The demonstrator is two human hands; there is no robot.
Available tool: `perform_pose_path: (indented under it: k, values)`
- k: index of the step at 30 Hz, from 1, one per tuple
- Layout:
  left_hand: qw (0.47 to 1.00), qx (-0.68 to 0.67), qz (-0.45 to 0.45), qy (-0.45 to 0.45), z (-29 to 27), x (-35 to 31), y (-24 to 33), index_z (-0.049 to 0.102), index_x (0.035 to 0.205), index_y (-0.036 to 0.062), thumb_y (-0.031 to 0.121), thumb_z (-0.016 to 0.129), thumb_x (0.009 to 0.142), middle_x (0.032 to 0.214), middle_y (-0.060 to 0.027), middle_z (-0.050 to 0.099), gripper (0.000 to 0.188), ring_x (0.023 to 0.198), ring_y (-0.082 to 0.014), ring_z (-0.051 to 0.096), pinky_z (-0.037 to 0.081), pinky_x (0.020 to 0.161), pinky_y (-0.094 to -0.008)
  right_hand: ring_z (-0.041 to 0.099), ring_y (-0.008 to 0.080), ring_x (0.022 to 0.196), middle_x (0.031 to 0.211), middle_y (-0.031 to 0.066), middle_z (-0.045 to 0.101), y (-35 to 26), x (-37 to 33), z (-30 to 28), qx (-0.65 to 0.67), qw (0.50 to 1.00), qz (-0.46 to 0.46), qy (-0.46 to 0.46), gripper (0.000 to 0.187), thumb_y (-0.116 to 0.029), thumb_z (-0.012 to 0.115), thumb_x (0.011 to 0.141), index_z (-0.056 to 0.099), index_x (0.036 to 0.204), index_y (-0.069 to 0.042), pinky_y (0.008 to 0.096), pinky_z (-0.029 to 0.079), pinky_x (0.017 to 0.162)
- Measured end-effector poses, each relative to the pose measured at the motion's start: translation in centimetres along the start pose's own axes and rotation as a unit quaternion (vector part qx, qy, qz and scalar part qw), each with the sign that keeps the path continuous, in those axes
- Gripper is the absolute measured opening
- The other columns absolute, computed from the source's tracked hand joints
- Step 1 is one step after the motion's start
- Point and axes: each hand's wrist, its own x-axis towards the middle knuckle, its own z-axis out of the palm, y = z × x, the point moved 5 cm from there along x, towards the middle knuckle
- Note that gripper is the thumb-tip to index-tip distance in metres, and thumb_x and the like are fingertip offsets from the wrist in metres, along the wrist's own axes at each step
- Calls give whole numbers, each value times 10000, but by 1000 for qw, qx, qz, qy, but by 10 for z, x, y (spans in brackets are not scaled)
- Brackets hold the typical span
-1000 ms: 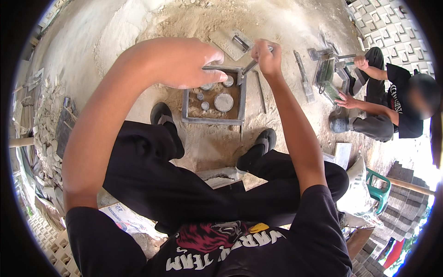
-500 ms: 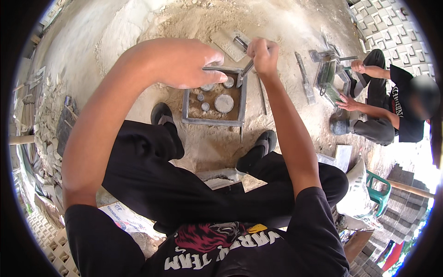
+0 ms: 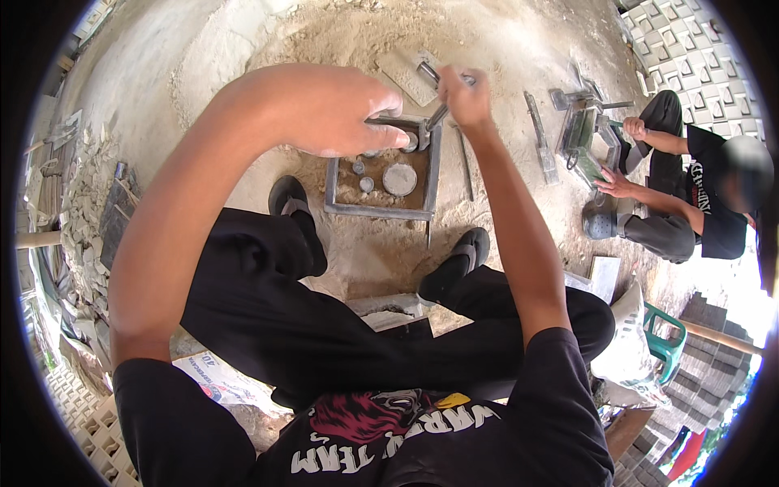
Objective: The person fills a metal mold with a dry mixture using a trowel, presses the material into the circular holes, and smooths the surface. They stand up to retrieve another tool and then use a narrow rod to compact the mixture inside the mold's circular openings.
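My left hand (image 3: 353,114) reaches above the far side of a square metal mould frame (image 3: 379,213). Its thumb and fingers are apart, with a dark edge showing in the gap; contact with the frame is unclear. Slightly blurred, my right hand (image 3: 465,101) is closed round a grey metal bar (image 3: 436,118) that slants down toward the frame's far right corner. Packed brown sand inside the frame surrounds a large pale disc (image 3: 399,180) and several smaller round pieces, such as one small disc (image 3: 367,185). My left hand hides part of the far edge.
A flat plate (image 3: 406,77) lies beyond the frame, near a metal cylinder (image 3: 428,71). Right of it are a thin rod (image 3: 466,166) and a long flat tool (image 3: 541,138). Farther right, a co-worker handles another metal mould (image 3: 586,142). Rubble (image 3: 88,203) lies left.
My right hand and the bar have shifted slightly, and the bar's lower end is raised a little. The whole view has moved slightly; my left hand keeps its pose.
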Motion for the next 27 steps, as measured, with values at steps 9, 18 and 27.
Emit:
perform_pose_path:
  k: [9, 18, 27]
  values:
    - [998, 46, 18, 29, 5, 6, -7, 559, 1295, 47, 501, 537, 940, 1054, -165, 675, 576, 809, -300, 661, 509, 764, -419, 384, 88, 435, 495, -1, 460, -4, 16, -26, -27, 996, 37, 77, 383, -140, 555, 924, 516, 547, -79, 275, 278, 437]
    - [1000, 9, -1, -11, 2, 2, -1, 544, 1306, 26, 519, 537, 936, 1057, -175, 676, 616, 675, -257, 664, 522, 742, -394, 414, 87, 439, 501, 5, 475, -8, 9, -23, -26, 998, 8, 48, 362, -142, 590, 918, 549, 572, -42, 278, 334, 451]
    - [998, 35, 52, 29, 6, 7, -7, 548, 1302, 32, 498, 529, 945, 1060, -168, 672, 587, 756, -302, 665, 518, 766, -415, 387, 46, 509, 530, -46, 440, 2, -31, -17, -37, 997, -24, 56, 350, -147, 592, 885, 524, 562, -30, 271, 287, 462]
